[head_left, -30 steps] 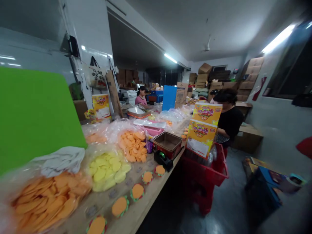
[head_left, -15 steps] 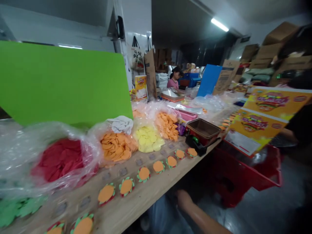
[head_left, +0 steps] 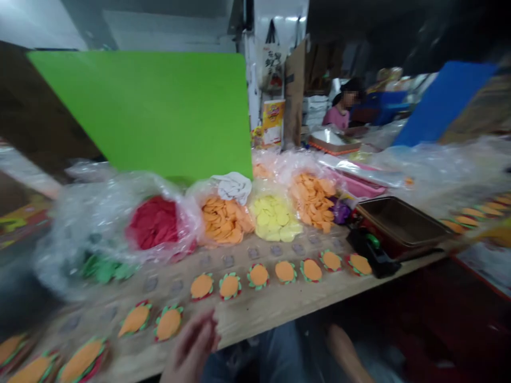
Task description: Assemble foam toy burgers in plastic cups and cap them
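Note:
My left hand (head_left: 195, 343) is at the table's front edge, smeared by motion; its fingers seem loosely bent, and I cannot tell whether it holds anything. Nearest to it are toy burger stacks (head_left: 168, 323) with orange tops, green frilled layers and dark red edges, in a row along the table. My right hand (head_left: 339, 340) hangs low beyond the edge, beside my legs, with its fingers hidden. Behind the row lie small clear pieces (head_left: 228, 260). Open plastic bags hold red pieces (head_left: 154, 223), orange pieces (head_left: 225, 219), yellow pieces (head_left: 275, 217) and green pieces (head_left: 106, 267).
A brown tray (head_left: 403, 223) and a black tape dispenser (head_left: 373, 250) stand at the table's right part. A green board (head_left: 151, 111) rises behind the bags. Farther back are a pink tray (head_left: 359, 183), a blue board (head_left: 443, 103) and a person in pink (head_left: 337, 118).
The view has swung left, so the table's contents appear farther right. My left hand has come into view at the table's front edge. My right hand stays low by my legs.

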A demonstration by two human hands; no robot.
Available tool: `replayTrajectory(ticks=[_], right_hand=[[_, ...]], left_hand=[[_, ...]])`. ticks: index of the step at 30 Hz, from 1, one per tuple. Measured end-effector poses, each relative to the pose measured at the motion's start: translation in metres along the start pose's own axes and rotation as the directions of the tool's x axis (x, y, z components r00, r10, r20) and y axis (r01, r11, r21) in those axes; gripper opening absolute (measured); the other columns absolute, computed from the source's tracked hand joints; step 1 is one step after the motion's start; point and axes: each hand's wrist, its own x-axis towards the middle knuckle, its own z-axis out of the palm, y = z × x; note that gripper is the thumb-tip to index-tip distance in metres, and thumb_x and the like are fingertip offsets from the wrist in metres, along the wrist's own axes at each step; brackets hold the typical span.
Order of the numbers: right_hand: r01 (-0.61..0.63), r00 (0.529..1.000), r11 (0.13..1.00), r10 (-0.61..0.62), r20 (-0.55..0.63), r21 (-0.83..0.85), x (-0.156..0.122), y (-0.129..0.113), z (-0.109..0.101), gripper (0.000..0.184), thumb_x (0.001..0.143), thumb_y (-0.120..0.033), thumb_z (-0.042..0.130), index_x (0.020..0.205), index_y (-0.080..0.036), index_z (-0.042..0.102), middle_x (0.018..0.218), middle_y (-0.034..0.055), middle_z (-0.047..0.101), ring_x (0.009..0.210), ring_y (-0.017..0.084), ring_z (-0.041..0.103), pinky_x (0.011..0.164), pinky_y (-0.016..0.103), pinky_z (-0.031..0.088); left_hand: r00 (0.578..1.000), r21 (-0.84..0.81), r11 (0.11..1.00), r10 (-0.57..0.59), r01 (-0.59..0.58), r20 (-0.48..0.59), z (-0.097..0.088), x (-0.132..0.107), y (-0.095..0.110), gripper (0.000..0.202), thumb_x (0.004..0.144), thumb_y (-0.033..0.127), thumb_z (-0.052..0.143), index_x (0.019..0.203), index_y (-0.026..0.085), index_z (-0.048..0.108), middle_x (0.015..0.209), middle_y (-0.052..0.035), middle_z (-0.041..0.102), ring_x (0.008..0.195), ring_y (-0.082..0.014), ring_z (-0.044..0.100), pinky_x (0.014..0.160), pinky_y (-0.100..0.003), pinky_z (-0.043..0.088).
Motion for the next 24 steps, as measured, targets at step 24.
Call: replayTrajectory(ticks=[24], right_hand=[[0.487,0.679,0.766,-0.634,0.371,0.418,-0.039,-0.206,-0.093,0.017,0.083,-0.025,0.041,0.071,-0.017,0.052,0.062,-0.0026,0.055,0.06,0.009,0.05,0.057,0.018,0.035]], left_hand=[[0.97,-0.073,0.993,0.076,-0.095,-0.229,-0.02,0.003,0.016,0.022,0.074,0.034,0.059,0.085,0.015,0.055,0.066,0.0,0.059,0.065,-0.0115,0.057,0.062,-0.02,0.045]])
